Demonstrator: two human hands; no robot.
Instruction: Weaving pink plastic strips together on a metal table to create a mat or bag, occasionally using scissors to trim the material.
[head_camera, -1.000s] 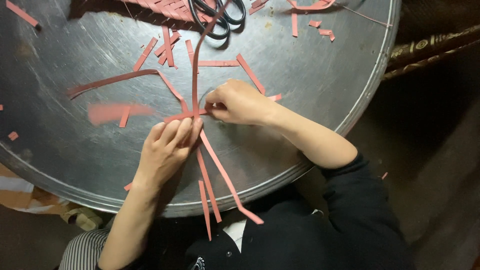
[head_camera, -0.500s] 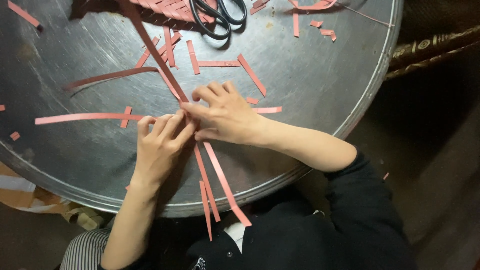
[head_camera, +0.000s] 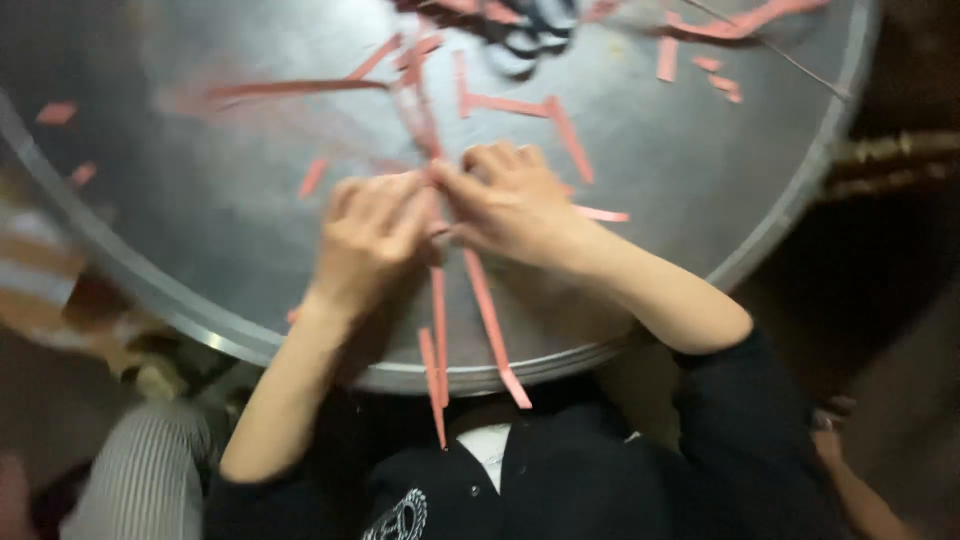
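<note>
Several pink paper strips (head_camera: 440, 250) meet at the middle of the frame, where our left hand (head_camera: 372, 240) and right hand (head_camera: 515, 205) press together over them on the round metal tray (head_camera: 760, 240). We read both hands as pinched on the crossing strips, fingertips touching at the join, though blur keeps us from telling which strip each finger clamps. Three long strips (head_camera: 490, 320) trail from under the hands toward the lower centre, two of them passing over the tray's near rim; another long strip (head_camera: 290, 90) lies flat at upper left, apart from the hands. As we judge it, the cutting is largely done: many strips and short offcuts (head_camera: 690, 65) are scattered over the upper half. The joining or weaving looks barely begun, since only a few strips cross at one point and most lie loose. Dark scissors (head_camera: 535, 35) sit at the top centre, cut off by the frame edge and smeared. The join itself is hidden beneath the fingers. We cannot make out the blurred shapes at the left edge. Dark sleeves fill the bottom of the frame.
</note>
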